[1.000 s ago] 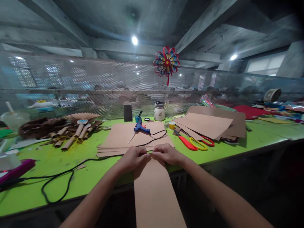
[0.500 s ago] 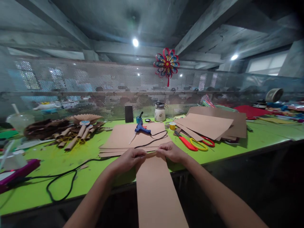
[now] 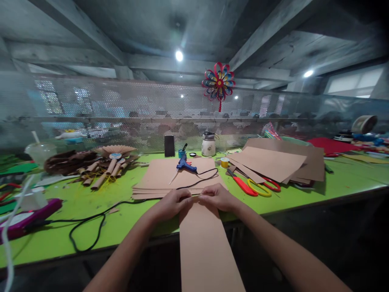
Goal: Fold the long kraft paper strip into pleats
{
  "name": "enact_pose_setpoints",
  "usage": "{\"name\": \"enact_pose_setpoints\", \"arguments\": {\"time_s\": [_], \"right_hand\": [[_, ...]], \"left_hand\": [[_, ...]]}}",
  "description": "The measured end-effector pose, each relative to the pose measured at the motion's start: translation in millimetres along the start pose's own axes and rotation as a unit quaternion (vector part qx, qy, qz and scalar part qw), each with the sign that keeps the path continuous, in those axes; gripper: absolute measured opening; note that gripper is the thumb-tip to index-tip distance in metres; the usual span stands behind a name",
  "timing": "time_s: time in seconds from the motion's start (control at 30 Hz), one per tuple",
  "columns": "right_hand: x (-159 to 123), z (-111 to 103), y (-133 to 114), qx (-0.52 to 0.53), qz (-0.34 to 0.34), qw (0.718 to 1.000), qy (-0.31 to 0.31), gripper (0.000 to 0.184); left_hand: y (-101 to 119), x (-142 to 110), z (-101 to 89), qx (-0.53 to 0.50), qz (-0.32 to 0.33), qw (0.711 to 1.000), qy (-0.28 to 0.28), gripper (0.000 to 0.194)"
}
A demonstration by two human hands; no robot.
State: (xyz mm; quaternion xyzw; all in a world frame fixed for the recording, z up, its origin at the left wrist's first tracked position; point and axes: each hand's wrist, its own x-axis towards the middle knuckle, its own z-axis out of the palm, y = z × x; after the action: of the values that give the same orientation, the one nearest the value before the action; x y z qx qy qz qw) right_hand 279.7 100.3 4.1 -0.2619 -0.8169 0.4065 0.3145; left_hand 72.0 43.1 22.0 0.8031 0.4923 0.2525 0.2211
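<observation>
A long strip of brown kraft paper (image 3: 206, 247) hangs from the table's front edge down towards me. Its far end is curled over between my hands. My left hand (image 3: 173, 205) pinches that end on the left, thumb and fingers pressed together. Close beside it, my right hand (image 3: 220, 197) pinches the same end on the right. Just beyond them lies a stack of brown paper sheets (image 3: 154, 174), with a blue glue gun (image 3: 186, 164) on top, its nozzle pointing left and towards me.
Right of the stack are red-handled scissors (image 3: 270, 184), a box cutter (image 3: 243, 184), a yellow spool (image 3: 224, 162) and more brown sheets (image 3: 270, 162). Left are rolled paper tubes (image 3: 105, 174), a black cord (image 3: 88, 221) and a purple power strip (image 3: 33, 217). A bottle (image 3: 208, 145) stands behind.
My hands have drawn slightly closer together along the curled end of the paper strip. The whole view has shifted a little, so things appear farther right.
</observation>
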Motion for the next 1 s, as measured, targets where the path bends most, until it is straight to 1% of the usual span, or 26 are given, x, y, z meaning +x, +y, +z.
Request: {"name": "enact_pose_setpoints", "arguments": {"time_s": [0.07,0.17,0.33,0.43,0.57,0.63,0.73,0.83,0.9,1.0], "right_hand": [[0.5,3.0,0.5,0.003,-0.013,1.000,0.006,0.032],[-0.6,1.7,2.9,0.009,-0.023,1.000,0.005,0.033],[-5.6,-7.9,1.8,-0.017,-0.059,0.997,-0.054,0.036],[-6.3,-11.0,0.0,-0.016,-0.063,0.996,-0.066,0.035],[-3.6,-7.0,-0.2,-0.007,-0.050,0.997,-0.059,0.033],[-2.0,-2.9,0.7,-0.010,-0.060,0.997,-0.049,0.031],[-0.3,1.4,3.3,-0.050,-0.089,0.994,-0.028,0.027],[0.4,2.1,6.5,-0.107,-0.120,0.987,-0.005,0.026],[0.3,1.6,7.8,-0.132,-0.134,0.982,0.000,0.026],[-0.5,0.5,7.3,-0.148,-0.134,0.980,-0.007,0.028]], "left_hand": [[2.1,0.9,1.8,-0.009,-0.008,1.000,0.010,0.037],[4.7,0.5,2.0,-0.006,-0.010,1.000,0.012,0.038],[4.9,-2.9,-2.7,-0.003,0.009,1.000,-0.010,0.031],[2.7,-2.4,-3.1,-0.011,0.010,1.000,-0.015,0.028],[1.3,2.3,2.9,-0.009,-0.003,1.000,-0.001,0.033],[2.2,4.3,6.7,0.009,-0.006,1.000,0.011,0.034],[4.5,4.5,9.3,0.033,0.012,0.999,0.025,0.033],[5.7,2.9,8.3,0.057,0.024,0.998,0.025,0.035],[5.4,1.9,6.9,0.068,0.025,0.997,0.020,0.035],[5.0,1.5,5.1,0.065,0.017,0.998,0.014,0.033]]}}
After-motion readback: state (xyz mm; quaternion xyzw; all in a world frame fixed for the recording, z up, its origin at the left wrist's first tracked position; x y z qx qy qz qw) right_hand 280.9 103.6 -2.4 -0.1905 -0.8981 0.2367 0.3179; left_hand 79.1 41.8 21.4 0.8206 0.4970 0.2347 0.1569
